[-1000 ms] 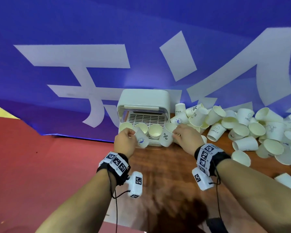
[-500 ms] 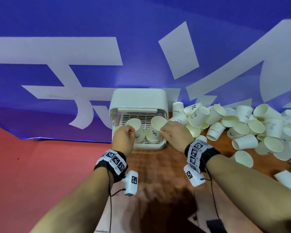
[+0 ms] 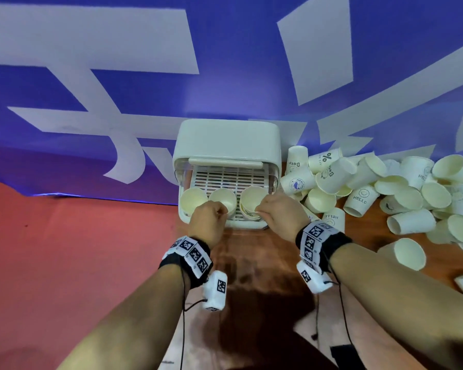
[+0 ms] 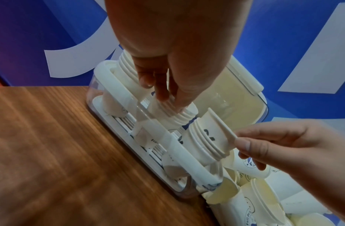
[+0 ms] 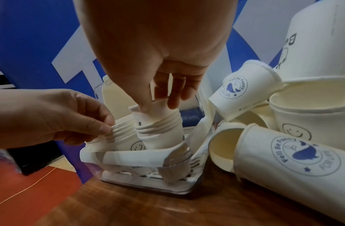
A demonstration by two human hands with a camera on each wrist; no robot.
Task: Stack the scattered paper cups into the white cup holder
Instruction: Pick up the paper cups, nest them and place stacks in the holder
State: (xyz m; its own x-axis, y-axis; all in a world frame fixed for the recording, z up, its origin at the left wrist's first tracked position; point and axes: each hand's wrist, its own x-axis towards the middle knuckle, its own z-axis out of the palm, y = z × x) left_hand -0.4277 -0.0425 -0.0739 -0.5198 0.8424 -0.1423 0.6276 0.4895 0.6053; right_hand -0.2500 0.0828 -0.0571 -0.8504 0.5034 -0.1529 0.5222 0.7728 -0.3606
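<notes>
Cup holder point(image 3: 226, 138), 3 cup stacks point(image 3: 222, 198) inside

Blue banner point(image 3: 238, 84) with large white strokes hangs as backdrop, lower edge draped over table. Wooden tabletop point(image 4: 47, 145), brown grain, dark shadow near front edge. Red floor point(image 3: 64, 263) at left. Thin pale cord point(image 5: 22, 186) lies across red floor.

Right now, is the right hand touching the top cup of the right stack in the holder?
Touching. The right wrist view shows the right hand pinching the rim of the top cup between thumb and fingertips, no gap.
</notes>
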